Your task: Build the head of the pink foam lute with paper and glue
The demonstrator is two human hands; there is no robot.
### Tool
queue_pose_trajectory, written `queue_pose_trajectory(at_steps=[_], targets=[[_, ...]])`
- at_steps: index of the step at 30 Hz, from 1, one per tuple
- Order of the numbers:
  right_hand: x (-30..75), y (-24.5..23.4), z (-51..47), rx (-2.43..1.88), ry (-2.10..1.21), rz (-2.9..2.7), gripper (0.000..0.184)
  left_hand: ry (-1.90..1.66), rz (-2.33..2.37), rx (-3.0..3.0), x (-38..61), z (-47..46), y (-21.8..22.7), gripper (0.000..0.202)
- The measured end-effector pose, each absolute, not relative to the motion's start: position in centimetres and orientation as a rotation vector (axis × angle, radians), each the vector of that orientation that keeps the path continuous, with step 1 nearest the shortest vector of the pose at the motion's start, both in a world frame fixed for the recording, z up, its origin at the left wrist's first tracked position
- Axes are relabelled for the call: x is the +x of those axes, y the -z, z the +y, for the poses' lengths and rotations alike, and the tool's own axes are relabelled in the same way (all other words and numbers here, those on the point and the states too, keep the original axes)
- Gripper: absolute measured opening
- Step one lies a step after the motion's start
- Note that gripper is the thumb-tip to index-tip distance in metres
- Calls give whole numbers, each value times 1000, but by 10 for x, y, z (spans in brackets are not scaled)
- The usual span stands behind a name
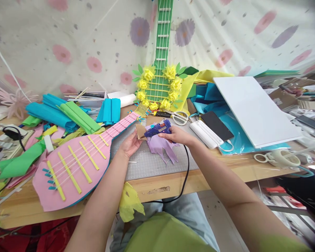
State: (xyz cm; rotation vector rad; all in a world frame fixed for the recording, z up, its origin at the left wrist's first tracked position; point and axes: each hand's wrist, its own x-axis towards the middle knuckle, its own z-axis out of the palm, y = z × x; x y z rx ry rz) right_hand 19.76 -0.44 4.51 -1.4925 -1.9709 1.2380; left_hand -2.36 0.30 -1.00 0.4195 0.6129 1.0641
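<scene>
My right hand is wrapped round a dark blue hot glue gun, its nozzle pointing left. Between the fingers of my left hand is a small piece of brown cardboard, close to the gun's tip; whether they touch I cannot tell. Under both hands lies torn purple crepe paper on a grey cutting mat. To the left rests a pink paper lute with yellow strips and white strings. A green paper instrument with yellow paper flowers leans upright at the back.
Rolls of blue crepe paper and a green crepe roll lie at the left. White-handled scissors, a white power bank, a black phone and a white board are on the right. A black cable hangs over the table edge.
</scene>
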Motion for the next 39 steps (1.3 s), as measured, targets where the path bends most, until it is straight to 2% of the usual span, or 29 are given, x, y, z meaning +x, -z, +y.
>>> queue_pose_trajectory(at_steps=[13, 24, 39], targets=[[204, -37, 9, -1638, -1107, -1782, 50, -982, 598, 459, -22, -1, 4, 38], [199, -44, 9, -1351, -1285, -1784, 49, -953, 590, 452, -23, 0, 7, 30], [209, -42, 5, -1520, -1221, -1910, 48, -1022, 652, 395, -22, 0, 2, 31]])
